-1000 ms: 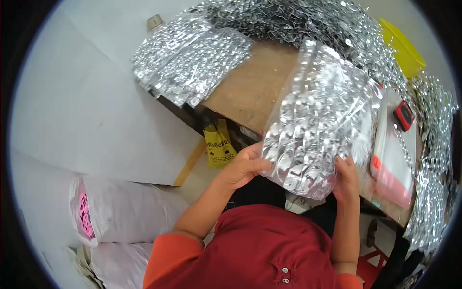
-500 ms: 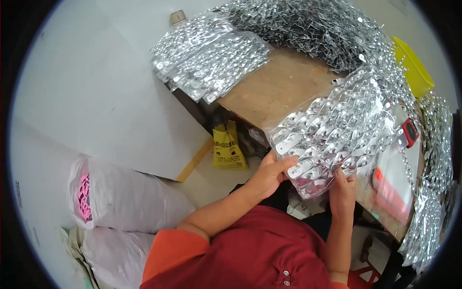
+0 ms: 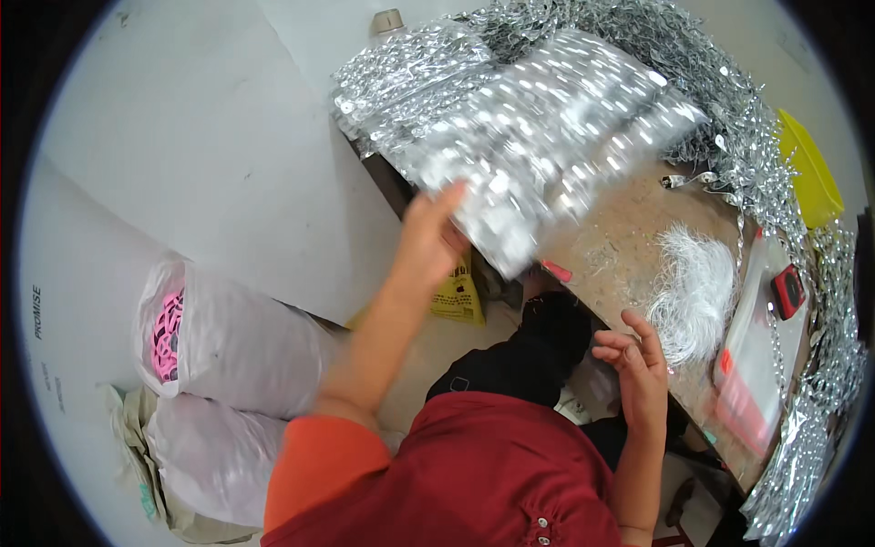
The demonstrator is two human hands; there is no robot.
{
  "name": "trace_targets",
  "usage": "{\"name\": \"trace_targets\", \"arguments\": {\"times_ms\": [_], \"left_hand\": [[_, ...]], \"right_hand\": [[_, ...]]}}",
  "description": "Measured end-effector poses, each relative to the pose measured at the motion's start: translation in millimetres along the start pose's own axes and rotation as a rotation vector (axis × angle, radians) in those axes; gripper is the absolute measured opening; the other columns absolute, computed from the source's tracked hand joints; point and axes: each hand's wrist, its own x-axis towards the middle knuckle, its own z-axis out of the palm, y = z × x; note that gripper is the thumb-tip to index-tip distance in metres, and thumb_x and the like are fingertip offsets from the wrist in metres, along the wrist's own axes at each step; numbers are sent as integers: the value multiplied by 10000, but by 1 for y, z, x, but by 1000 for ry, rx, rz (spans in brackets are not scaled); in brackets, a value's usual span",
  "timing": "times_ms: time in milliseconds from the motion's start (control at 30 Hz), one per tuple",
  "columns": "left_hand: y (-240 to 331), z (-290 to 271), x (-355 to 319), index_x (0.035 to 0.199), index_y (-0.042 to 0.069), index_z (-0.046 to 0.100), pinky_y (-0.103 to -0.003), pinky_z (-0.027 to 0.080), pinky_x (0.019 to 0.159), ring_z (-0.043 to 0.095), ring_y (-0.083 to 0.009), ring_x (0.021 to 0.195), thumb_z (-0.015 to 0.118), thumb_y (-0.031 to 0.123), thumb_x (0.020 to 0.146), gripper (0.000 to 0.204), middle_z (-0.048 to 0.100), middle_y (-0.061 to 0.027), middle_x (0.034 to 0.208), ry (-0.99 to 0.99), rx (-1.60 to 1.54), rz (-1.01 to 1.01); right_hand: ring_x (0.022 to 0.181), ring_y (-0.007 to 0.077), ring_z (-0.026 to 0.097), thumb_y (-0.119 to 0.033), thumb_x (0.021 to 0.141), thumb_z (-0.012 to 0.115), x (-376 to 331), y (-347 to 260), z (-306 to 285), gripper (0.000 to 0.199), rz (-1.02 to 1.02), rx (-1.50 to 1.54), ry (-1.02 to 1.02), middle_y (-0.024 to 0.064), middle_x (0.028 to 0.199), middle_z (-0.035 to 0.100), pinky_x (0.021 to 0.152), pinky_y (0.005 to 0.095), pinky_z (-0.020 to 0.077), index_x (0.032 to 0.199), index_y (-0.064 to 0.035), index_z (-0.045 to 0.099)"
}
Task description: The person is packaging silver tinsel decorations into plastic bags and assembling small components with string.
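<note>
Silver packet (image 3: pixel 547 137) is gripped by left hand (image 3: pixel 433 242) above surface (image 3: pixel 629 228), seemingly for stacking; right hand (image 3: pixel 638 365) fingers apart.

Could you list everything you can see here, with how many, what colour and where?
Packed bag of silver pieces: one, clear and shiny, held up over the table's left end.
More packed bags: a stack, count unclear, silver, far left corner of the table.
Loose silver chain heap: one, along the table's far and right edges.
White fluffy bundle: one, on the table.
Table: one, brown and worn.
Yellow tray: one, far right.
Small red gadget: one, right side.
Pale sacks: two, on the floor, left; one shows pink inside.
Yellow bag: one, under the table.
Left hand: holds the packed bag.
Right hand: open, at the table's near edge.
</note>
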Motion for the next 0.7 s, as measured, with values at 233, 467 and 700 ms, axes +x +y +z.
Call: {"name": "trace_targets", "arguments": {"times_ms": [233, 467, 700], "left_hand": [[101, -73, 138, 1098, -11, 525, -366, 539, 631, 641, -230, 803, 629, 204, 811, 373, 631, -107, 966, 281, 430, 9], [78, -85, 167, 1090, -7, 533, -366, 511, 579, 626, -241, 787, 635, 193, 791, 373, 617, -117, 959, 464, 477, 68], [70, -79, 199, 1078, -121, 443, -406, 463, 601, 571, -253, 778, 633, 141, 771, 446, 555, -212, 942, 619, 725, 262]], "right_hand": [[831, 176, 597, -148, 905, 530, -2, -1, 7, 306, 56, -2, 53, 134, 960, 626, 793, 298, 466, 1165, 8, 489], [798, 152, 588, -126, 904, 526, -11, 4, 2, 219, 64, 5, 135, 107, 896, 624, 753, 278, 466, 1075, 9, 544], [788, 146, 583, -126, 902, 529, -17, 9, 2, 209, 94, 18, 131, 93, 868, 613, 743, 271, 467, 1061, 10, 549]]}}
